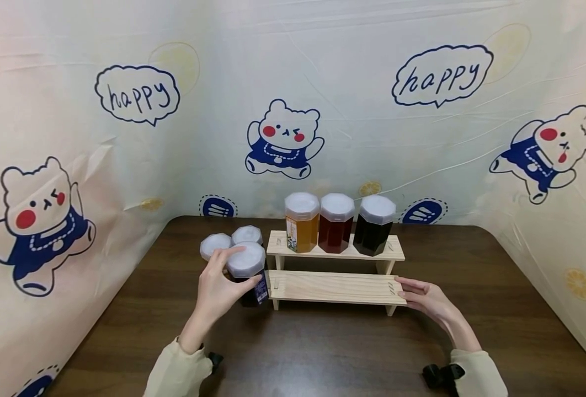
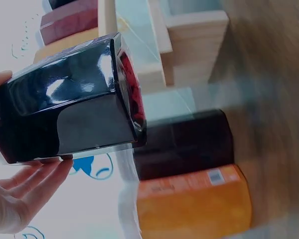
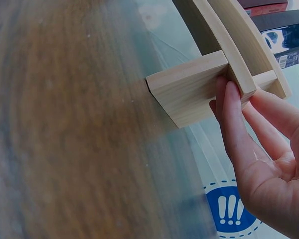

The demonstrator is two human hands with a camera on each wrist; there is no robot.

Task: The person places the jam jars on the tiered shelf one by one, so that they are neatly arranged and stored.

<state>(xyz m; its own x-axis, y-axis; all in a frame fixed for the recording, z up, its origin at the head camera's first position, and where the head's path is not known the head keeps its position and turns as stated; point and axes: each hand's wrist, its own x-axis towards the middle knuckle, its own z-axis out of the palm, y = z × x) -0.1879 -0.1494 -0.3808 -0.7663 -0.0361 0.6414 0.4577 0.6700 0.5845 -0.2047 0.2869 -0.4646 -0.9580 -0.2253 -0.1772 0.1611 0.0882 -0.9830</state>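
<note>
My left hand (image 1: 217,285) grips a dark jar (image 2: 65,104) with a white octagonal lid (image 1: 246,259), left of the two-tier wooden rack (image 1: 333,286). The left wrist view shows the jar's underside, raised off the table. Behind it stand two more white-lidded jars; in that view one is orange (image 2: 194,211) and the other dark (image 2: 184,144). At the rack's right end, my right hand (image 1: 429,300) pinches the edge of the lower shelf between thumb and fingers. Nothing stands on this lower shelf.
The rack's upper shelf bears an amber jar (image 1: 309,234), a deep red jar (image 1: 334,234) and a near-black jar (image 1: 369,237) in a row. Below is a brown wooden table (image 1: 323,353). A printed cloth (image 1: 357,149) hangs behind and along both sides.
</note>
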